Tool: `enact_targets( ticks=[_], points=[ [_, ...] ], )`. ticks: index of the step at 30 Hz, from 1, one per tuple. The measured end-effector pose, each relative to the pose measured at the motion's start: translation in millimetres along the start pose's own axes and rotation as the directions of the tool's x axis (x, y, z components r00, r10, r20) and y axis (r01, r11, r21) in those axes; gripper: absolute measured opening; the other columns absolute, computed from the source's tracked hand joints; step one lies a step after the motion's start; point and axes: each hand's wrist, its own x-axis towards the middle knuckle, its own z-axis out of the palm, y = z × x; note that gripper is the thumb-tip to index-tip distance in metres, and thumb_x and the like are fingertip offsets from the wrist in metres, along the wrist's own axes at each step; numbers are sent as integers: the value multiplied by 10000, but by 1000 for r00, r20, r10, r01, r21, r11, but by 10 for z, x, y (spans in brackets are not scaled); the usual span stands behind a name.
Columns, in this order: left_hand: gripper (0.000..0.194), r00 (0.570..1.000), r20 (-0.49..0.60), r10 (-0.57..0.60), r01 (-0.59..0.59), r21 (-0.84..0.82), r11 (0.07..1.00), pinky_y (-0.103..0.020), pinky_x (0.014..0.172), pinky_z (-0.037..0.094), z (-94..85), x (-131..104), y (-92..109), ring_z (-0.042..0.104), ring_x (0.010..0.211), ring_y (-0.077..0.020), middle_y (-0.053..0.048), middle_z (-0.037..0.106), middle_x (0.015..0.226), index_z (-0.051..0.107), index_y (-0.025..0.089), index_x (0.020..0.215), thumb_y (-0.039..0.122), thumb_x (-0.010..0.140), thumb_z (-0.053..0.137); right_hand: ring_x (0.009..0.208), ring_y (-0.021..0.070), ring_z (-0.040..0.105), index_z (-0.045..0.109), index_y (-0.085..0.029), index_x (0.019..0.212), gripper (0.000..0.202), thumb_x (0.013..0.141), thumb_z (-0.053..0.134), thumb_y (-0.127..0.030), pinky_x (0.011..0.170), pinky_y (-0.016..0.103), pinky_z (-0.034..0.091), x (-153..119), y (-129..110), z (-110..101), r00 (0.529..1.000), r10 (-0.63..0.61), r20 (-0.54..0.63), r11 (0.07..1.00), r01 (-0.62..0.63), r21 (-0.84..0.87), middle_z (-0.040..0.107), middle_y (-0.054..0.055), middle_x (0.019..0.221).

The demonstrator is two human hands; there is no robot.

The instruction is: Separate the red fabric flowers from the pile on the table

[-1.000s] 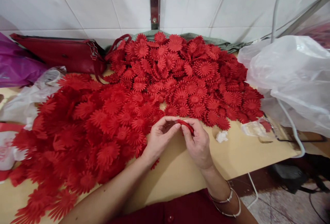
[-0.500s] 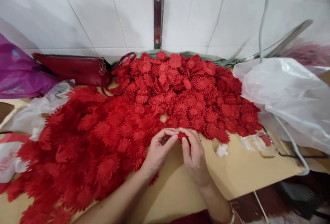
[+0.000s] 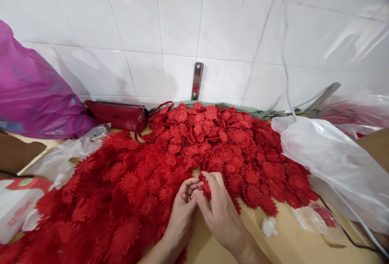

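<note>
Between my two hands, at the near edge of a big red heap, is a small red fabric flower (image 3: 206, 189), partly covered by fingers. My left hand (image 3: 184, 205) is closed, its thumb and fingertips pinching at the flower's left side. My right hand (image 3: 219, 211) is closed over its right side, with the thumb reaching across toward the left fingertips. Around them, many loose red petalled flowers (image 3: 240, 136) are piled at the back and right. A second pile of fluffier red flowers (image 3: 127, 191) spreads over the left.
A red purse (image 3: 117, 116) leans by the tiled wall, beside a purple bag (image 3: 39, 89). White plastic bags (image 3: 319, 150) and a white cable (image 3: 285, 49) are on the right. A crumpled white scrap (image 3: 269, 226) lies on the tan tabletop (image 3: 252, 235). A tissue pack (image 3: 20, 207) sits left.
The view has tilted up, showing more wall and a socket. My right hand has turned, its thumb now crossing toward the left fingers; the flower stays between both hands.
</note>
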Motion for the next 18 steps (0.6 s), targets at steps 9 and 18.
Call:
enact_targets(
  ticks=[9,18],
  points=[
    [534,999,30,28,-27,-28,999,-169,741,505,59,5,39,658,723,-84,53,698,765,595,232,1011,317,644,973,800,212,660,550,-217,882,88,948,582,-264,734,368,579,23,148,234,983,13,-182,999,-7,37,598,40,861],
    [456,998,13,62,-63,129,990,-273,862,564,147,-45,79,698,885,-146,2,658,949,627,226,994,373,688,933,787,152,702,548,-219,1092,124,1041,457,-286,724,266,579,17,300,174,963,128,-239,968,-69,242,675,41,930]
  ],
)
